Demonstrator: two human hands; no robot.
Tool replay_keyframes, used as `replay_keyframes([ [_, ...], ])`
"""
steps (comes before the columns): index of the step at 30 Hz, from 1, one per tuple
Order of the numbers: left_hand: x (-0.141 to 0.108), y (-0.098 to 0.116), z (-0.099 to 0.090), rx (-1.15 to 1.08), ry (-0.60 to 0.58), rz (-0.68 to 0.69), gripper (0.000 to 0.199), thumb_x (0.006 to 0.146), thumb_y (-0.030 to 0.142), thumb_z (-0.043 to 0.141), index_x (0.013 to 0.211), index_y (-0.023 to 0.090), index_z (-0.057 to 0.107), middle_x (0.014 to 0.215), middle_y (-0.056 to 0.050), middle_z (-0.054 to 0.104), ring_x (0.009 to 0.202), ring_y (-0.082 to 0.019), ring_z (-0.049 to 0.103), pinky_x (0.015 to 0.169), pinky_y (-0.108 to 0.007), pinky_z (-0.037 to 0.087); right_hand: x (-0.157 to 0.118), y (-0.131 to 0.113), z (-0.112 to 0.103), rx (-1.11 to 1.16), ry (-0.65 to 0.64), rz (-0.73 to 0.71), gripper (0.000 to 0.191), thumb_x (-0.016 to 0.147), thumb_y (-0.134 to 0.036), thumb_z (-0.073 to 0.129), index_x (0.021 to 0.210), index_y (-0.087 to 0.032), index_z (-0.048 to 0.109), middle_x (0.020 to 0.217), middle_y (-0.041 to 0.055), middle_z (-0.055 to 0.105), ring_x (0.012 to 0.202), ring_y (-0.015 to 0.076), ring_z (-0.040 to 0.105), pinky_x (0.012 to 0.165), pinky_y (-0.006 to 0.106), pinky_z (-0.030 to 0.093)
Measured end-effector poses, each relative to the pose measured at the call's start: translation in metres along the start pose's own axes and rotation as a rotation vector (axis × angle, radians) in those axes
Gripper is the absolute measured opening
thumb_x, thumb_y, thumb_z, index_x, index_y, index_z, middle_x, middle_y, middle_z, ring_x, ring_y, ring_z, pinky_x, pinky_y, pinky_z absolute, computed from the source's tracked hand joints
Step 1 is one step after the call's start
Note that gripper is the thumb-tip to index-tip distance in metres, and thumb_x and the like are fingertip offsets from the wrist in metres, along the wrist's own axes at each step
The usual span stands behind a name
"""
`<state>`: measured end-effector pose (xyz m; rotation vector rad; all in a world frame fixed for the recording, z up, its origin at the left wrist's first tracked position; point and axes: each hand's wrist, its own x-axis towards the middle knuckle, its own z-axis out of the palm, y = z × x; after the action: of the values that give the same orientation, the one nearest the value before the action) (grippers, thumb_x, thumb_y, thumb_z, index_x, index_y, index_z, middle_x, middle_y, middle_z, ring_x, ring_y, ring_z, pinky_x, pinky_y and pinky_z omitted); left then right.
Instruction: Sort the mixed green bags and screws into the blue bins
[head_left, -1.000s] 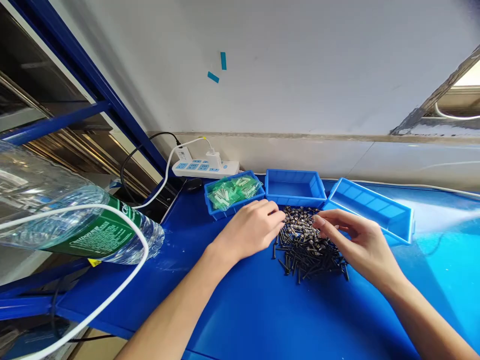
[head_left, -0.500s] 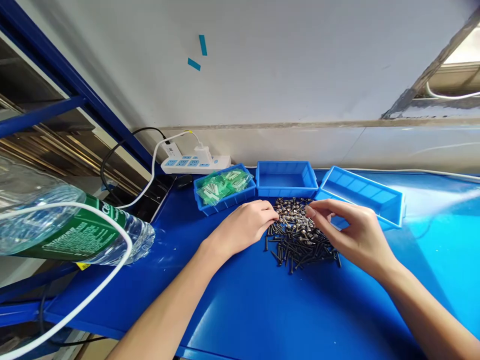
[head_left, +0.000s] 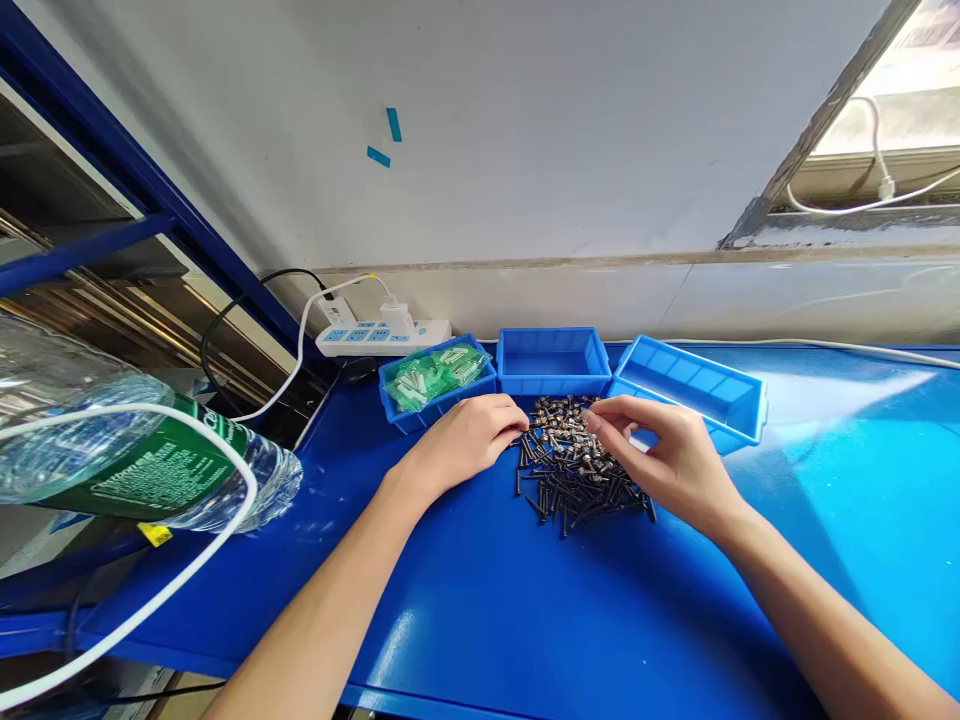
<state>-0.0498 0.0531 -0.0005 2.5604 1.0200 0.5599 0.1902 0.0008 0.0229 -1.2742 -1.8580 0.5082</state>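
Observation:
A mixed pile of black and silvery screws [head_left: 581, 475] lies on the blue tabletop [head_left: 480, 590]. At the pile's upper left edge is my left hand [head_left: 472, 435], its fingers curled together; anything between them is hidden. My right hand [head_left: 667, 450] is over the pile's right side, thumb and forefinger pinched on something too small to make out. Behind the pile sits an empty blue bin [head_left: 555, 384]. Another blue bin [head_left: 731, 432] stands angled on the right, with nothing visible in it. The left bin [head_left: 427, 412] holds green plastic bags [head_left: 439, 376] of pale parts.
A large water bottle [head_left: 172, 460] lies at the left, with a white cable [head_left: 225, 545] arching before it. A power strip [head_left: 382, 338] with plugs stands against the wall behind the left bin. A blue metal frame [head_left: 127, 235] rises on the left.
The view has shifted slightly, so the bins, pile and hands appear farther left. Both hands keep nearly the same pose at the pile.

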Motion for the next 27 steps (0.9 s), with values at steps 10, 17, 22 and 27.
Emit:
replay_keyframes([
  [10,-0.001,0.008,-0.004,0.008,-0.029,-0.145,0.011,0.094,0.007,0.064,0.090,0.016,0.071,0.094,-0.005,0.071,0.081,-0.019,0.070,0.073,-0.030,0.057,0.001,0.003,0.000,0.000,0.013,-0.036,0.022,0.095,-0.030,0.061,0.083,-0.017,0.075,0.062,0.0002,0.067,0.055,0.0131,0.059,0.049,0.025,0.042],
  [17,0.000,0.011,-0.010,-0.108,0.215,-0.084,0.013,0.090,0.008,0.064,0.087,0.018,0.072,0.084,-0.001,0.078,0.075,-0.017,0.074,0.075,-0.027,0.059,0.000,0.002,0.003,0.023,0.025,-0.019,0.020,0.094,-0.030,0.063,0.081,-0.018,0.074,0.062,-0.0006,0.067,0.055,0.0124,0.057,0.053,0.025,0.046],
  [22,0.000,0.021,-0.008,-0.334,0.353,-0.061,0.015,0.086,0.010,0.070,0.097,0.020,0.070,0.085,0.002,0.080,0.071,-0.013,0.076,0.075,-0.023,0.062,0.000,0.004,0.005,0.132,0.010,0.032,0.016,0.092,-0.032,0.065,0.091,-0.019,0.074,0.070,0.0014,0.074,0.060,0.0145,0.065,0.058,0.027,0.053],
  [27,0.000,0.024,0.000,-0.289,0.438,-0.029,0.035,0.083,0.005,0.073,0.110,0.023,0.060,0.084,0.005,0.076,0.070,-0.010,0.074,0.075,-0.020,0.062,0.000,0.006,0.009,0.269,-0.036,0.131,0.027,0.088,-0.034,0.070,0.111,-0.019,0.074,0.081,0.0040,0.080,0.068,0.0175,0.073,0.063,0.029,0.060],
])
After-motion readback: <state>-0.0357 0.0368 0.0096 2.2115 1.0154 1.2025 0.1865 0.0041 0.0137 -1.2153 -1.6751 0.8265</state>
